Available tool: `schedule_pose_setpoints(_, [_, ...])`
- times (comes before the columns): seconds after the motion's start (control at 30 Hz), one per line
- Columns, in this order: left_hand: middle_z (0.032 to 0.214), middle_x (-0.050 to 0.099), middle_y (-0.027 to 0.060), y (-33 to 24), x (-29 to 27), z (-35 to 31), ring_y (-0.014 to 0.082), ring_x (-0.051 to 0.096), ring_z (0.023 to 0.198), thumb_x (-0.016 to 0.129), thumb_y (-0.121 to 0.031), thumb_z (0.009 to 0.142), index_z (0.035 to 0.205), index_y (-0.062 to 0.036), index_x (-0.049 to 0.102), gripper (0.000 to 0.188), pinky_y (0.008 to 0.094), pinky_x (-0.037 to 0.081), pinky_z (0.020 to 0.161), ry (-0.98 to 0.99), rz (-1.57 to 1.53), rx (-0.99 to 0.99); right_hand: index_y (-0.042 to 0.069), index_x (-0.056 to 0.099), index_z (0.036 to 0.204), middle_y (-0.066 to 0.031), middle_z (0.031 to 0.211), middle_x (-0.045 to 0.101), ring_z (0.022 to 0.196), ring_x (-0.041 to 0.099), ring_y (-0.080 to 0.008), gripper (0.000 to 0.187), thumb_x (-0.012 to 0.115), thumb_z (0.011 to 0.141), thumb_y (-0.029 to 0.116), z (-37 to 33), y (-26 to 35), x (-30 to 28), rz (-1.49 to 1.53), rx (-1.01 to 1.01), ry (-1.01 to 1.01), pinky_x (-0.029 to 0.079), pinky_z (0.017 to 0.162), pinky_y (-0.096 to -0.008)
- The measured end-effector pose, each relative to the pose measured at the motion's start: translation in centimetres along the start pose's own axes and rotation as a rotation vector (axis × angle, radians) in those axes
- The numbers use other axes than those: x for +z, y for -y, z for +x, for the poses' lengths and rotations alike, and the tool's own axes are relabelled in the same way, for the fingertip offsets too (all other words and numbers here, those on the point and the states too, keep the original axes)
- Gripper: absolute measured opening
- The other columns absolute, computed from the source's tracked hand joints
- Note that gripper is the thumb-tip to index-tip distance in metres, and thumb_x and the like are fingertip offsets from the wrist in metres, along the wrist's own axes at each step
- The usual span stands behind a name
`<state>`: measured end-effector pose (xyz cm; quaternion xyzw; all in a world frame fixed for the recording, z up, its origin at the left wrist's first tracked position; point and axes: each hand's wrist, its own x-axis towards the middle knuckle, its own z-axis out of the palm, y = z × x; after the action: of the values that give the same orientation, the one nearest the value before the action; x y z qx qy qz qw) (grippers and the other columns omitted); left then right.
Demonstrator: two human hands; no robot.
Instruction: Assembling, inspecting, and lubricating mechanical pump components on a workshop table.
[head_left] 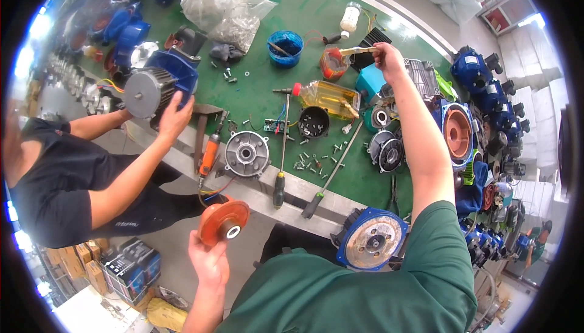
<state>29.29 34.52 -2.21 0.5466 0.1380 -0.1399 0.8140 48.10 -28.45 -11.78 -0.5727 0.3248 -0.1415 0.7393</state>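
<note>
My left hand (208, 259) holds an orange round disc part (224, 222) with a white centre hole, off the near edge of the green workbench (267, 98). My right hand (387, 58) reaches far across the bench and grips a small brush with a pale wooden handle (356, 51), its tip over an orange jar (333, 64). A blue motor housing with a metal end plate (371, 238) lies just below my right arm. Under my right forearm sit a teal part (370, 83) and a black round cover (387, 150).
A person in black at the left holds a grey and blue motor (159, 86). On the bench lie a yellow oil bottle (328, 97), grey flange (246, 154), screwdrivers (281, 150), orange power tool (209, 154), loose screws, blue tub (285, 47) and plastic bags (222, 1). Blue motors (486, 83) line the right.
</note>
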Motion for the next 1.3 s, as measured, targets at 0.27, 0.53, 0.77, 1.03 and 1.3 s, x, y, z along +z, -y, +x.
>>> schedule_pose_setpoints(0.27, [0.122, 0.061, 0.0079, -0.6, 0.8, -0.4, 0.0241, 0.058, 0.116, 0.076, 0.008, 0.074, 0.117, -0.005, 0.055, 0.049, 0.0433, 0.05, 0.1, 0.006, -0.003, -0.002, 0.007, 0.066, 0.097, -0.0017, 0.073, 0.062, 0.058, 0.052, -0.0092, 0.015, 0.062, 0.089, 0.019, 0.9, -3.2, 0.4, -0.116, 0.049, -0.169, 0.045, 0.051, -0.0265])
schedule_pose_setpoints(0.53, [0.123, 0.06, 0.0081, -0.8, 1.1, -0.7, 0.0235, 0.058, 0.116, 0.077, 0.006, 0.074, 0.117, -0.0049, 0.054, 0.049, 0.0417, 0.049, 0.101, 0.007, -0.013, -0.01, 0.005, 0.063, 0.095, -0.0034, 0.072, 0.06, 0.058, 0.051, -0.0116, 0.014, 0.06, 0.09, 0.018, -0.6, -0.6, -2.2, -0.084, -0.036, -0.227, 0.044, 0.051, -0.0266])
schedule_pose_setpoints(0.77, [0.124, 0.059, 0.0083, -1.5, 2.2, -0.7, 0.0237, 0.057, 0.118, 0.073, 0.008, 0.076, 0.112, -0.0058, 0.053, 0.043, 0.0426, 0.049, 0.102, 0.174, -0.037, -0.011, 0.002, 0.057, 0.085, -0.0073, 0.075, 0.057, 0.065, 0.051, -0.0181, 0.019, 0.05, 0.093, 0.018, -10.5, -0.2, -8.4, 0.932, 0.234, 0.061, 0.045, 0.056, -0.0284])
schedule_pose_setpoints(1.03, [0.123, 0.056, 0.0157, -3.1, 8.3, -1.2, 0.0279, 0.056, 0.116, 0.06, 0.016, 0.075, 0.112, 0.0007, 0.049, 0.042, 0.0467, 0.049, 0.102, 0.351, 0.051, -0.049, 0.0, 0.063, 0.098, -0.0067, 0.085, 0.057, 0.078, 0.048, -0.016, 0.019, 0.054, 0.092, 0.016, -36.3, 2.9, -10.7, 1.131, 0.007, 0.263, 0.043, 0.066, -0.027])
schedule_pose_setpoints(1.3, [0.136, 0.055, 0.0121, 0.3, 10.6, -1.1, 0.0264, 0.054, 0.126, 0.062, 0.009, 0.083, 0.137, -0.0032, 0.048, 0.058, 0.0449, 0.044, 0.108, 0.631, 0.147, -0.193, -0.003, 0.064, 0.099, -0.0108, 0.094, 0.06, 0.084, 0.058, -0.0202, 0.02, 0.063, 0.083, 0.008, -59.6, -6.0, -11.8, 0.411, -0.315, -0.382, 0.046, 0.074, -0.0316])
